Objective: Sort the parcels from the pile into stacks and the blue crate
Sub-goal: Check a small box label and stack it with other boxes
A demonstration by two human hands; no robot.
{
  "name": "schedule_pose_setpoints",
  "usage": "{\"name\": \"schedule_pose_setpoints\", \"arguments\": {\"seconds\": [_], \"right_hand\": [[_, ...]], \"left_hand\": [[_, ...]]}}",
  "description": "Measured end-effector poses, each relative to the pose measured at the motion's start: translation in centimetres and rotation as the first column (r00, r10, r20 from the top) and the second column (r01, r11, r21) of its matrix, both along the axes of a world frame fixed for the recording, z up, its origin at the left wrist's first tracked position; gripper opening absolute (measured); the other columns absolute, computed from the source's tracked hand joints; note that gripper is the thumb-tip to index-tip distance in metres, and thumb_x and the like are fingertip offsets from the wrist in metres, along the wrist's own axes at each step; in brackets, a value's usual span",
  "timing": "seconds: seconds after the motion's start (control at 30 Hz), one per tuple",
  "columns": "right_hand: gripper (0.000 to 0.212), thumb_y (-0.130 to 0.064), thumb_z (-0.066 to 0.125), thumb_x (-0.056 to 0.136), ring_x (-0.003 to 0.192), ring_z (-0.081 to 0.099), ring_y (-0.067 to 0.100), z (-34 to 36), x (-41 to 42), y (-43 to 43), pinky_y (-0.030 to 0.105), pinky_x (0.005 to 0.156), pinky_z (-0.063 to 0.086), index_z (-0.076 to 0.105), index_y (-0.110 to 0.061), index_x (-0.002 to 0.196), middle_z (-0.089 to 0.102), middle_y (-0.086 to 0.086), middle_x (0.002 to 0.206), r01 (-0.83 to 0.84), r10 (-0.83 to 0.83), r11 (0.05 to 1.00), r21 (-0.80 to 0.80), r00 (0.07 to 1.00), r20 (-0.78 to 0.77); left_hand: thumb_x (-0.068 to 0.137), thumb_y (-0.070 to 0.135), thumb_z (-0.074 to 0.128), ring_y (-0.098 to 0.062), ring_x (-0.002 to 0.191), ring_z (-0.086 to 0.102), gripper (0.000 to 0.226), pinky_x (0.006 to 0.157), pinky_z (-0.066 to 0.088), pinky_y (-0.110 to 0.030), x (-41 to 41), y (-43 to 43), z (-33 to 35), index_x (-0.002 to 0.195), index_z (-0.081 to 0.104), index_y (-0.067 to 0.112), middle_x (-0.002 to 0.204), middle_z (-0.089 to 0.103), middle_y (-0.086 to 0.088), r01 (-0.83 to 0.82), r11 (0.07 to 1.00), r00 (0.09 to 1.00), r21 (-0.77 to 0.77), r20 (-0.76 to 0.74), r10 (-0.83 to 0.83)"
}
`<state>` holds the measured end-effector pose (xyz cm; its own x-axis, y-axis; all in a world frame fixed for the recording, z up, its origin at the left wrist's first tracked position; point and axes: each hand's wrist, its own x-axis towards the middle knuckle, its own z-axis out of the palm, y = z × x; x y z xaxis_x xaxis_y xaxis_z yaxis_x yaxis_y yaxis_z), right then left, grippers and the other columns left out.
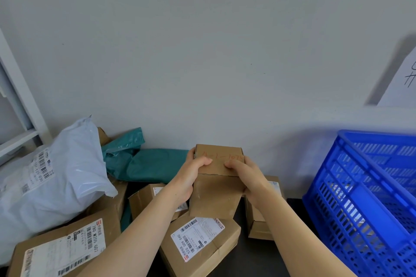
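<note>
Gripping hands: your left hand (pixel 191 176) and right hand (pixel 246 177) both clasp the small brown box (pixel 216 198).
Blue crate (pixel 360 198): at your three o'clock.
Pile (pixel 58 177): nine o'clock.

Head view. A small brown carton (pixel 217 189), handwritten in red on its upper face, is held above the parcel pile by the left grip (pixel 191 177) and the right grip (pixel 246 179), one curled round each side. Below lie a labelled box (pixel 202 240), a larger labelled box (pixel 67 247) at lower left, a white poly bag (pixel 56 164) and teal mailers (pixel 153 164) against the wall (pixel 202 51). The blue crate (pixel 351 186) stands at right on the dark counter (pixel 258 258).
</note>
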<state>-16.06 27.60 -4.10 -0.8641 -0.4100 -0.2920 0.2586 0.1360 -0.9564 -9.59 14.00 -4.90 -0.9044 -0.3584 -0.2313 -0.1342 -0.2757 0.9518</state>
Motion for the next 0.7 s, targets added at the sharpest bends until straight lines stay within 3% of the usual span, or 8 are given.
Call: {"name": "schedule_pose_setpoints", "arguments": {"seconds": [0.27,0.4,0.47,0.57,0.63,0.7], "right_hand": [[0.019,-0.022,0.060,0.091,0.086,0.061,0.015,0.3,-0.1,-0.1,0.027,0.067,0.047,0.057,-0.024,0.109,0.066,-0.002,0.099,-0.001,0.002,1.000,0.008,0.995,-0.097],[0.021,-0.022,0.059,0.092,0.089,0.061,0.016,0.4,-0.1,-0.2,0.027,0.069,0.047,0.058,-0.022,0.113,0.066,0.000,0.102,0.003,0.000,1.000,0.029,0.993,-0.117],[0.027,-0.028,0.059,0.092,0.095,0.061,0.017,0.2,-0.2,-0.2,0.030,0.077,0.050,0.058,-0.024,0.118,0.066,-0.002,0.106,0.000,0.008,0.999,0.054,0.989,-0.151],[0.050,-0.049,0.071,0.080,0.105,0.061,0.015,-0.2,-0.3,0.1,0.038,0.095,0.051,0.056,-0.031,0.124,0.066,-0.008,0.113,-0.042,0.050,0.998,0.044,0.978,-0.203],[0.086,-0.064,0.079,0.059,0.110,0.061,0.014,-0.3,-0.4,0.2,0.040,0.098,0.050,0.047,-0.033,0.133,0.063,-0.009,0.121,-0.099,0.106,0.994,0.041,0.970,-0.221],[0.109,-0.061,0.086,0.047,0.110,0.062,0.014,-0.7,-0.6,0.3,0.037,0.095,0.053,0.039,-0.031,0.140,0.062,-0.006,0.124,-0.155,0.159,0.987,0.038,0.960,-0.229]], "left_hand": [[0.095,0.017,0.054,-0.026,0.110,0.058,0.048,0.094,0.048,-0.039,-0.2,-0.1,0.1,0.138,0.036,0.027,0.121,0.060,-0.007,-0.019,1.000,1.000,0.008,-0.010,0.019],[0.095,0.017,0.054,-0.025,0.105,0.059,0.047,0.088,0.049,-0.036,-0.3,0.0,0.3,0.138,0.036,0.027,0.119,0.060,-0.007,-0.034,0.999,0.999,0.008,-0.007,0.034],[0.095,0.018,0.054,-0.023,0.100,0.060,0.046,0.083,0.050,-0.034,-0.5,0.0,0.4,0.137,0.037,0.026,0.115,0.061,-0.006,-0.046,0.999,0.999,0.016,-0.002,0.046],[0.094,0.019,0.056,-0.024,0.098,0.061,0.043,0.084,0.050,-0.035,-0.7,-0.5,0.8,0.134,0.040,0.022,0.111,0.062,-0.008,-0.056,0.997,0.998,0.049,0.018,0.055],[0.093,0.020,0.058,-0.026,0.099,0.062,0.044,0.085,0.050,-0.038,-0.8,-1.0,1.1,0.134,0.043,0.017,0.111,0.064,-0.011,-0.075,0.994,0.996,0.085,0.044,0.071],[0.092,0.021,0.059,-0.026,0.095,0.063,0.042,0.080,0.052,-0.038,-0.9,-1.4,1.2,0.131,0.046,0.015,0.110,0.064,-0.012,-0.101,0.988,0.993,0.121,0.076,0.092]]}}
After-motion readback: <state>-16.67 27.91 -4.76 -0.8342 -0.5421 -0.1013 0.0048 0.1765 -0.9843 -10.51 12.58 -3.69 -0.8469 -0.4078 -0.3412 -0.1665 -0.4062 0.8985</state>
